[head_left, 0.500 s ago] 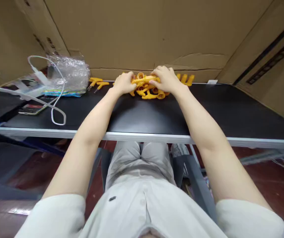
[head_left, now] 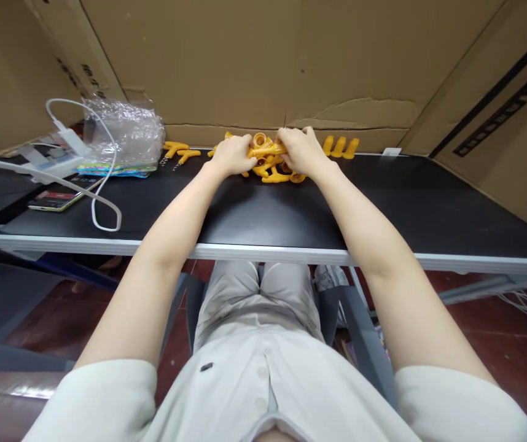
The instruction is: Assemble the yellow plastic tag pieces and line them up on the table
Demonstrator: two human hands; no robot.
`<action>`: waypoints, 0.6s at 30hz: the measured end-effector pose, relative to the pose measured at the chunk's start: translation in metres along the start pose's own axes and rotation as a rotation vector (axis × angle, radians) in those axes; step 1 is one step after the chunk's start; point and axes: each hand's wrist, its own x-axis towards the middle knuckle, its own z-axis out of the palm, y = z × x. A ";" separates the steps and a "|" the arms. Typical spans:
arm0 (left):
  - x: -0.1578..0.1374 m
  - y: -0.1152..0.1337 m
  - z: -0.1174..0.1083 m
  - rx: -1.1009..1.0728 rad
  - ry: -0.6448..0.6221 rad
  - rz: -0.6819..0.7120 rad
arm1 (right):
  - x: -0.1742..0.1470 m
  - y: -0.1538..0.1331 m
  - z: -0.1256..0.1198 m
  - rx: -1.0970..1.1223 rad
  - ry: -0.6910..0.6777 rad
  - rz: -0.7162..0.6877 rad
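Note:
My left hand is closed at one end of a yellow corkscrew. Closed around its other end is my right hand, so the piece spans the gap between my fingers. My fingers hide both ends, and I cannot tell whether a cap is on it. Right beneath lies a heap of yellow T-shaped handles and round hollow caps. Two yellow corkscrews with bare metal spirals lie left of my left hand. Several yellow caps stand in a row beyond my right hand.
Clear plastic bags are stacked at the left, beside a phone and a white cable. Cardboard walls close off the back and sides of the black tabletop. A small white tag lies at the back right.
My hands stay over the heap. The piece between them has tilted slightly, and the fingers of my right hand have closed in around its end.

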 end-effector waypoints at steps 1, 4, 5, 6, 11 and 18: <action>0.000 0.000 0.000 -0.002 0.000 -0.002 | 0.000 -0.001 0.000 -0.006 0.007 0.004; 0.001 -0.001 0.000 -0.012 0.002 -0.015 | -0.001 -0.001 0.000 -0.017 -0.012 0.005; 0.001 -0.002 0.001 -0.015 0.003 -0.021 | -0.001 -0.002 0.001 -0.016 -0.025 0.003; 0.001 -0.003 0.001 -0.017 0.002 -0.026 | -0.001 -0.002 0.002 -0.012 -0.039 0.000; 0.000 -0.005 0.001 -0.025 -0.023 -0.036 | -0.002 -0.006 0.002 -0.005 -0.107 -0.012; 0.004 -0.009 0.005 -0.031 -0.007 0.002 | 0.001 -0.005 0.001 -0.036 -0.087 -0.020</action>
